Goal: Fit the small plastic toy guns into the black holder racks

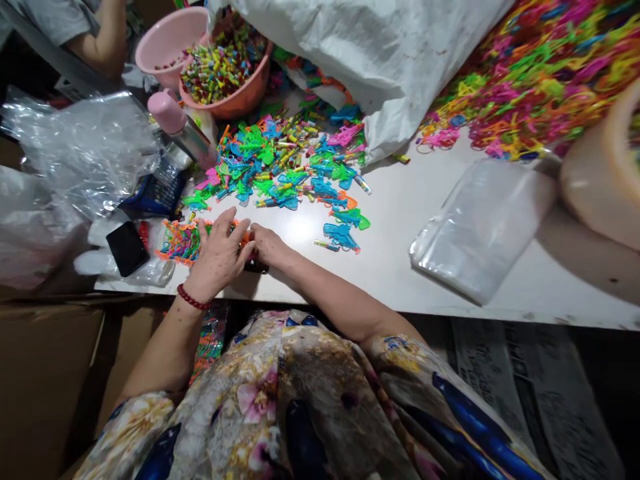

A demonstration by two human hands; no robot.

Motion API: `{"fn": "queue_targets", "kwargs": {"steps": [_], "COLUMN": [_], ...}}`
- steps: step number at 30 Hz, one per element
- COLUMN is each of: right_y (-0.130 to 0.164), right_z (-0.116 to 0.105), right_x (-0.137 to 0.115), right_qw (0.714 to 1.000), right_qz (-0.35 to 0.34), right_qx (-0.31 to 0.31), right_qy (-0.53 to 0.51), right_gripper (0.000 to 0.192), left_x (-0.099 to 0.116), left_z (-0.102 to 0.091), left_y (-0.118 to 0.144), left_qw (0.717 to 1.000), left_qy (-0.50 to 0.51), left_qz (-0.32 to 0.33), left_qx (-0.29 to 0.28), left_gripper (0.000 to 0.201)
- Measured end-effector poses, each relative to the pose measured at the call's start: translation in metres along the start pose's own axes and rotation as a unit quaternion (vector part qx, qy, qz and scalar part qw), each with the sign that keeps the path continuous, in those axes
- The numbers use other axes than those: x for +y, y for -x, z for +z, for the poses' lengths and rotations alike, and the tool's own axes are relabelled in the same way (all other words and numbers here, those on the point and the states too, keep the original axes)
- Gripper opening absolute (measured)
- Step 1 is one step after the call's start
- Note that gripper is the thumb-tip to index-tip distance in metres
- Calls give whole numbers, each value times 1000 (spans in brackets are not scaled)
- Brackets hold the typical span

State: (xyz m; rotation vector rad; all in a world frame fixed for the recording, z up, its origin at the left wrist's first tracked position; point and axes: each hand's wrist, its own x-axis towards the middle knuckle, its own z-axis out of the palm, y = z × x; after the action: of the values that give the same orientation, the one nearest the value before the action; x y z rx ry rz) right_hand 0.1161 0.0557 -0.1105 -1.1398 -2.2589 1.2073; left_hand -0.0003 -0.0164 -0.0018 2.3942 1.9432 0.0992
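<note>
My left hand (220,250), a red bead bracelet on its wrist, lies with spread fingers over a bundle of small colourful plastic toys (181,241) with orange along its edges. The bundle rests near the table's front edge, and its right part is hidden under the hand. Beside it, my right hand (267,247) has its fingers curled at the bundle's right end; what they grip is hidden. A dark object (256,265) shows just below those fingers. Beyond both hands spreads a pile of green, blue and pink toy pieces (255,150), mixed with small printed tubes.
A black phone (127,249) and clear plastic bags (85,147) lie left. Behind stand a pink-capped bottle (180,127) and an orange basin (227,103) of small tubes. Rightward are a stack of clear bags (480,230), a large tub (605,173) and a toy heap (545,73).
</note>
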Motion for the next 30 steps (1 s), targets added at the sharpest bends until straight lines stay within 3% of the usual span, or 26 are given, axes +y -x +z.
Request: {"fn": "queue_targets", "kwargs": {"steps": [4, 7, 10, 14, 17, 20, 22, 25, 28, 30], "right_y": [-2, 13, 55, 128, 167, 181, 180, 172, 165, 161], "right_z": [3, -5, -27, -68, -87, -87, -84, -80, -77, -73], "right_x": [-4, 2, 23, 68, 94, 103, 100, 84, 63, 52], "right_qw": [998, 998, 990, 954, 937, 943, 941, 933, 933, 946], "right_qz": [-6, -31, -53, 37, 79, 81, 87, 86, 68, 39], "right_qx": [-23, 16, 116, 258, 288, 273, 293, 348, 343, 285], "right_qy": [66, 59, 60, 150, 182, 173, 145, 44, -89, -153], "right_gripper": [14, 21, 25, 26, 28, 36, 39, 36, 32, 32], "left_x": [0, -1, -2, -3, 5, 25, 44, 69, 81, 83], "left_z": [0, 3, 7, 6, 0, 3, 13, 38, 61, 71], "left_y": [0, 0, -2, -8, -10, -7, -5, -8, -18, -25], "left_qw": [1000, 1000, 999, 997, 993, 987, 978, 950, 894, 825], "left_qy": [-2, 0, 4, 14, 31, 81, 149, 285, 444, 560], "left_qz": [2, -9, -25, -50, -58, -10, 54, 99, -9, -79], "left_qx": [14, 28, 48, 55, 93, 140, 133, 80, 51, 3], "left_gripper": [42, 42, 43, 46, 48, 45, 38, 35, 59, 70]}}
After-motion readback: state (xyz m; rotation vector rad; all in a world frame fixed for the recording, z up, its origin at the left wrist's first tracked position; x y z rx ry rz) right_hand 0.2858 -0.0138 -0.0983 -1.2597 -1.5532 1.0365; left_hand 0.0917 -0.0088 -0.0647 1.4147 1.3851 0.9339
